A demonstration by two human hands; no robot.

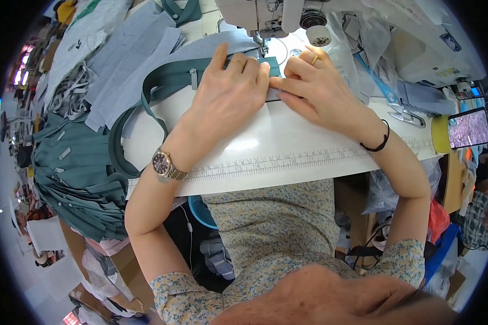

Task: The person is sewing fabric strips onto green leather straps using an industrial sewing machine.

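A long dark green fabric strip [171, 76] loops up from the left and runs across to the sewing machine's presser foot [263, 46]. My left hand [228, 89] lies over the strip, its index finger stretched forward and its other fingers bent down onto the cloth. Close beside it, my right hand [317, 89] has thumb and fingers drawn together at the strip's near edge, just in front of the needle area. The fingertips of both hands almost meet there, and they hide part of the cloth. Grey-blue fabric [217, 46] lies beyond the strip.
A pile of green pieces [81, 173] hangs at the left edge. Thread snips [406, 115] lie at right, near a yellow tape roll [441, 134] and a phone [469, 128]. Printed ruler marks [276, 162] run along the white table's front. The machine head [271, 13] stands ahead.
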